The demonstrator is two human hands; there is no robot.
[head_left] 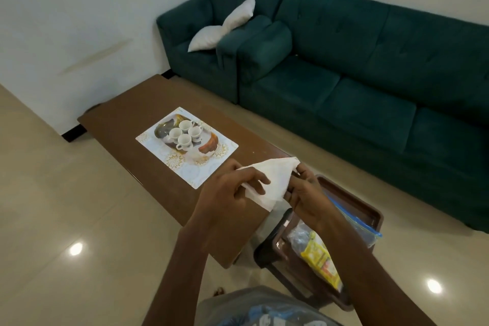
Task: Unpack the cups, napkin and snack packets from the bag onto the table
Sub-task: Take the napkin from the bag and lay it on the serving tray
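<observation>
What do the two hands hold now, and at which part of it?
Both hold the white napkin: the left hand pinches its left edge, the right hand pinches its right side.

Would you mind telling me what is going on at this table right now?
A person holds a white napkin with the left hand and right hand above the near end of the table. Four cups already stand on a tray further along it. A yellow snack packet lies on a brown stool beside the table, not yet moved onto it.
</observation>
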